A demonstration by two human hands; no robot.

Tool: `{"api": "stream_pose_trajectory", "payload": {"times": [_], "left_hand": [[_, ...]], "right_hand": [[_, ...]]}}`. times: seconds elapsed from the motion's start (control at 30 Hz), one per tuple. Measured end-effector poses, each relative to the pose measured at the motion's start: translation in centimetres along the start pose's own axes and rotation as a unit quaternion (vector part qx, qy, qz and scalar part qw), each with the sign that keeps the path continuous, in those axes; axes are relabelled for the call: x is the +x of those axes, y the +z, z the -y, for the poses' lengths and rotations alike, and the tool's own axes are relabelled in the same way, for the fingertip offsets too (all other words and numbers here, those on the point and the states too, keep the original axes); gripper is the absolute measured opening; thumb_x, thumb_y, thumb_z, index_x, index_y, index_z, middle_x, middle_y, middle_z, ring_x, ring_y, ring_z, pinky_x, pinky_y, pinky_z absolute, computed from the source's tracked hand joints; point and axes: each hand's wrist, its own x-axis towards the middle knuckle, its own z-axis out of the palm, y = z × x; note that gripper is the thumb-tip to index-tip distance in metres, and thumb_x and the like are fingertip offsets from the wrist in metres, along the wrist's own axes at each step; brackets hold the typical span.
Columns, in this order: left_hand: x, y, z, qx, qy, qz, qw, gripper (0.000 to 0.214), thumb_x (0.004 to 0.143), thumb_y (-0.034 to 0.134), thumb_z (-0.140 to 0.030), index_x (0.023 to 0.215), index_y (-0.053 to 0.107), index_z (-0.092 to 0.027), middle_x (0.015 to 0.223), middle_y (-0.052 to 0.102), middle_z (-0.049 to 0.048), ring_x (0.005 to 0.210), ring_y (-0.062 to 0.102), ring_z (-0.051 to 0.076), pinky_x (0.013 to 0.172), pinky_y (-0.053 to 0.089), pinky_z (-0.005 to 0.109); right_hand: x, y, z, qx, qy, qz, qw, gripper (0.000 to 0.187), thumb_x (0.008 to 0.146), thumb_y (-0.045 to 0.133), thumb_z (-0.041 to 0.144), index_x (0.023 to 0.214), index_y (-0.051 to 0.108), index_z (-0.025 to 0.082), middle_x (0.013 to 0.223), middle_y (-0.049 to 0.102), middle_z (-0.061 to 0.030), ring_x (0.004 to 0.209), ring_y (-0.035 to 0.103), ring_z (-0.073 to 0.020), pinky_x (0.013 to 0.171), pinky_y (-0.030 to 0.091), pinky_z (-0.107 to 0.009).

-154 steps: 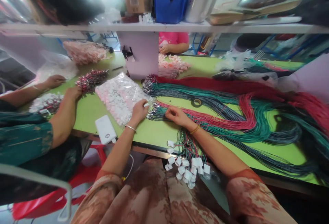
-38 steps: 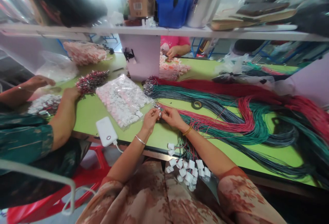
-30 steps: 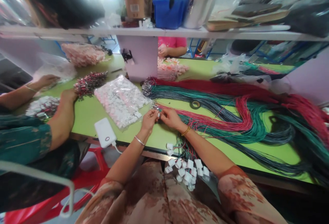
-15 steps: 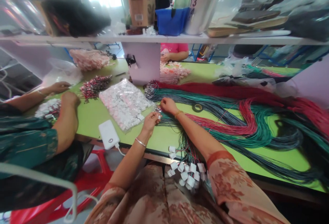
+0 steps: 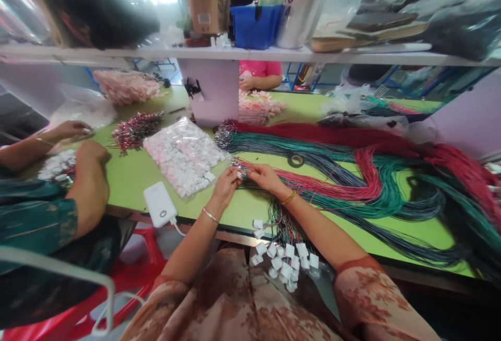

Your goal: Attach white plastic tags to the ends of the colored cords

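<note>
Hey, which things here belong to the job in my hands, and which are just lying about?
Seemingly part of the job:
small white piece at the left hand
red wires beside the right hand
bag of white pieces
wired white connectors

Seemingly just lying about:
tape roll
white device with cable
blue bin
cardboard box

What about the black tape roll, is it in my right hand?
No, the black tape roll lies on the green table, apart from your right hand.
</note>
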Motion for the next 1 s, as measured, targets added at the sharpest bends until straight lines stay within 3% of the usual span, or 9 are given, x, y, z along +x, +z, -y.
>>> {"api": "stream_pose_trajectory", "payload": {"times": [0.4,0.63,0.8,1.0], "left_hand": [[-0.3,0.43,-0.12,0.021,0.005,-0.005,1.0,0.032,0.062,0.081,-0.034,0.081,0.064,-0.015,0.083,0.068,0.0031,0.063,0.053,0.007,0.061,0.043,0.02],[-0.2,0.41,0.24,0.108,0.044,-0.041,0.992,0.033,0.065,0.078,-0.042,0.08,0.071,-0.014,0.067,0.062,0.0013,0.055,0.048,0.007,0.053,0.038,0.021],[-0.5,0.6,0.26,0.211,0.102,-0.014,0.972,0.034,0.069,0.073,-0.044,0.085,0.072,-0.015,0.064,0.061,-0.0003,0.056,0.048,0.009,0.053,0.037,0.022],[-0.4,0.7,0.35,0.181,0.077,-0.033,0.98,0.038,0.067,0.074,-0.046,0.087,0.072,-0.014,0.062,0.061,0.0007,0.054,0.048,0.009,0.052,0.037,0.023]], "right_hand": [[-0.2,0.03,0.19,0.008,0.003,0.03,1.0,0.025,0.073,0.051,0.037,0.058,0.042,0.019,0.052,0.037,0.0058,0.051,0.031,-0.0075,0.05,0.025,-0.022],[-0.49,0.53,-0.03,-0.055,-0.03,-0.006,0.998,0.02,0.075,0.05,0.034,0.064,0.05,0.017,0.055,0.042,0.0046,0.053,0.033,-0.0081,0.05,0.025,-0.022],[-0.45,0.78,-0.21,-0.013,-0.004,0.018,1.0,0.026,0.077,0.052,0.04,0.064,0.049,0.017,0.056,0.043,0.0044,0.053,0.034,-0.0081,0.05,0.026,-0.021],[-0.61,0.54,-0.48,-0.026,-0.026,0.038,0.999,0.029,0.081,0.051,0.042,0.067,0.051,0.017,0.058,0.045,0.0038,0.054,0.036,-0.0086,0.052,0.027,-0.022]]}}
